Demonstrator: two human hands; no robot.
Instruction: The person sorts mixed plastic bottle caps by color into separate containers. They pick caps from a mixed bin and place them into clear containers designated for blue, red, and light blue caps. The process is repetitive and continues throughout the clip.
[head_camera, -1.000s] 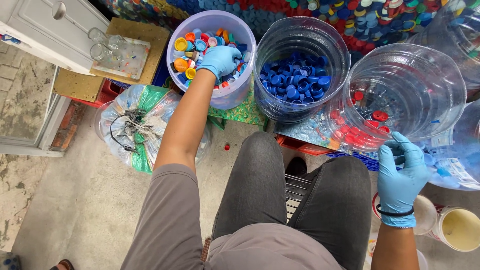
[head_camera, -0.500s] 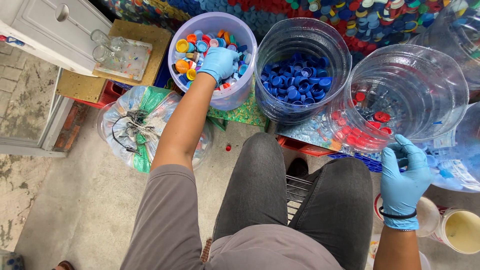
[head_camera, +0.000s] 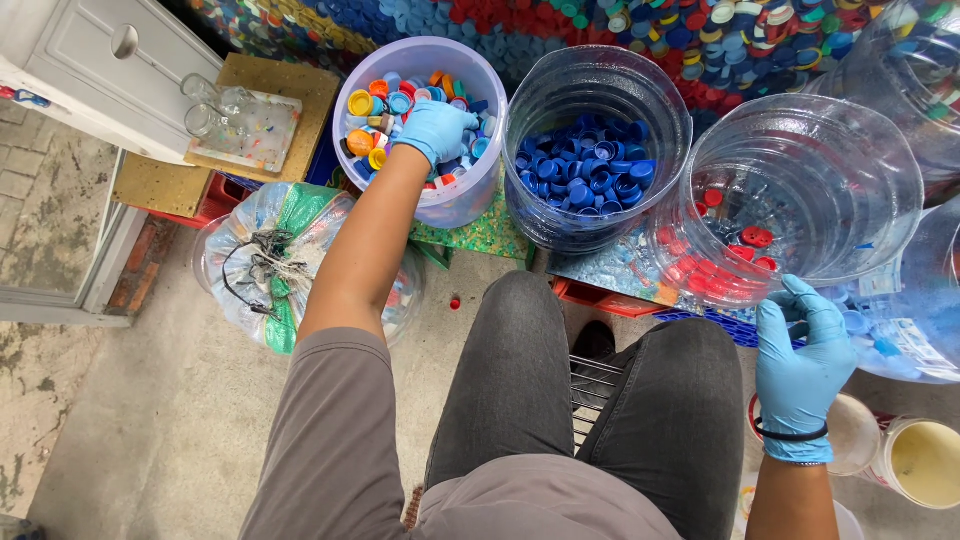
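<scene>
- Hands, both in blue gloves, seen from above; your knees in grey trousers fill the near centre.
- Your left hand is reached far and left, down inside the lilac bucket, resting on the mixed-colour bottle caps. Fingers are curled narrow into the pile; whether a cap is pinched you cannot tell, since the palm hides the fingertips.
- Your right hand sits near and right, just in front of the clear container with red caps. Fingers are loosely bent, thumb toward the container's near rim; contact with the rim cannot be told, and nothing visible lies between the fingers.
- Red caps lie thin along the near wall of that clear container.
- Between the two stands a clear bucket of blue caps, touching neither hand.
- Left of your left arm, a clear plastic bag with green material and dark cords lies on the concrete floor.
- One small red cap lies on the floor, just left of your left knee.
- Far edge: a heap of loose caps in many colours.
- Near right: a white pot beside your right wrist.
</scene>
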